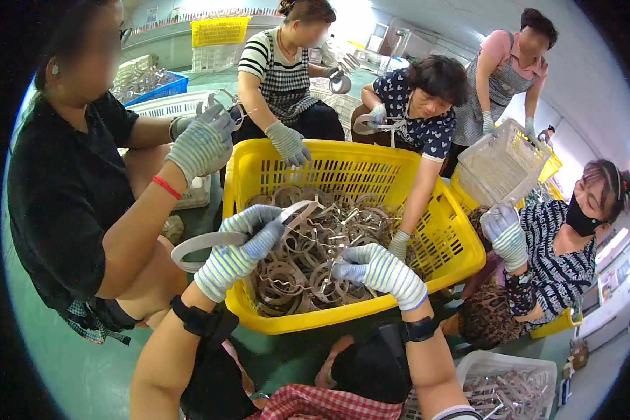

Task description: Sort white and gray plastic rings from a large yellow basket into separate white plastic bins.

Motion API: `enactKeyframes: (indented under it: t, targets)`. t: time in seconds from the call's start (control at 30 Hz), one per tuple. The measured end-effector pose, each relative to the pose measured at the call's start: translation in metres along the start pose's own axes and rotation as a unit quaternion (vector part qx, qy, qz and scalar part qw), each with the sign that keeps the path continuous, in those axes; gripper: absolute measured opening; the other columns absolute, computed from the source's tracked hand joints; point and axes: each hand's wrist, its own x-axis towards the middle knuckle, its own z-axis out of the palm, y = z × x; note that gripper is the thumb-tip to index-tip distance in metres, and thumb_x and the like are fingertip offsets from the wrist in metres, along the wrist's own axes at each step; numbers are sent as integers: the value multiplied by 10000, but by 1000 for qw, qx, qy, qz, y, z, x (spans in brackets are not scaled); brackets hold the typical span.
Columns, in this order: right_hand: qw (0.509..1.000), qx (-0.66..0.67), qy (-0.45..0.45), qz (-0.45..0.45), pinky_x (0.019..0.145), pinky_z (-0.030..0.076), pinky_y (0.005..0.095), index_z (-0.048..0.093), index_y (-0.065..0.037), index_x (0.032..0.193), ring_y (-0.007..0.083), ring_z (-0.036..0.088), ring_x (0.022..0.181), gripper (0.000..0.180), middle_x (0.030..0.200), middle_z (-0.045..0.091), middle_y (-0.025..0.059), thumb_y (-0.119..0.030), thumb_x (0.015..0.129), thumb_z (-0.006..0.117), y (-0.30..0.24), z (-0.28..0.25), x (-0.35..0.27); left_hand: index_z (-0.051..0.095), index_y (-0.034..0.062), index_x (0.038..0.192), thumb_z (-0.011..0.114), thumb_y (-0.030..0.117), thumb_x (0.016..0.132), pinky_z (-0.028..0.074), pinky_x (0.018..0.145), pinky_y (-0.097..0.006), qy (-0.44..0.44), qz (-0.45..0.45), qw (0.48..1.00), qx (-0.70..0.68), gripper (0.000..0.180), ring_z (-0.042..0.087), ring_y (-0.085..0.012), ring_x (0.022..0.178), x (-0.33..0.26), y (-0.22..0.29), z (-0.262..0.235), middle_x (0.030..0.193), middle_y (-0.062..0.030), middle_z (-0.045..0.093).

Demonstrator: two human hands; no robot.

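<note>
My left hand (241, 252), in a white glove with blue-green stripes, is closed around a flat metal band clamp (189, 245). Its pale loop sticks out to the left, and a curved metal strip (299, 213) rises past the fingertips on the right. Whether the two are one piece I cannot tell. Gloved alike, my right hand (388, 274) pinches at the fingertips over the heap; what it holds there is too small to make out. Beneath both hands lies a tangle of metal band clamps (287, 280) in a yellow slotted basket (294, 323).
A co-worker's gloved hand (399, 245) reaches into the basket at right; another hand (287, 143) hangs over its far rim. The person at left holds metal pieces. A white crate (549, 371) of metal parts stands lower right, a blue crate (171, 87) far left.
</note>
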Motion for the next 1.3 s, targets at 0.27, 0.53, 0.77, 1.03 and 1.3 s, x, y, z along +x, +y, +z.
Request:
enactKeyframes:
  t: [0.27,0.53,0.77,1.03,1.3]
  targets:
    - [989,124,81,3,654,440,186,666,-1,1005,32,545,737,347,846,650,-17,-302,834,695,-11,-14,-14,607,10,999,752,158,737,457,676,-254,-97,141,971,166,334,527,-84,720,4,11,-6,774,0,592]
    - [981,136,127,-51,575,414,194,672,-10,985,27,501,656,313,798,628,-34,-285,838,693,-8,-9,-9,607,62,1022,726,145,783,445,669,-229,-44,51,995,67,279,522,-50,739,8,-5,-5,812,23,604]
    - [952,131,264,-77,491,365,193,646,-33,903,34,447,548,243,674,566,-37,-273,866,651,-11,14,9,387,105,1386,651,25,808,447,883,-278,-86,99,991,20,641,505,-132,1098,-11,0,34,1256,-61,529]
    - [911,405,67,-26,397,262,227,625,-71,876,67,370,428,404,556,450,-35,-473,875,592,-14,22,7,320,72,1412,725,144,765,425,628,-197,70,98,993,1,766,487,-41,735,4,-8,13,1301,-60,504]
    - [922,370,112,-12,399,239,233,482,-163,712,66,352,432,370,550,404,-45,-477,865,608,-22,42,6,321,79,1398,826,162,650,442,625,-198,9,213,974,76,907,491,-54,742,5,-16,19,1235,-55,503]
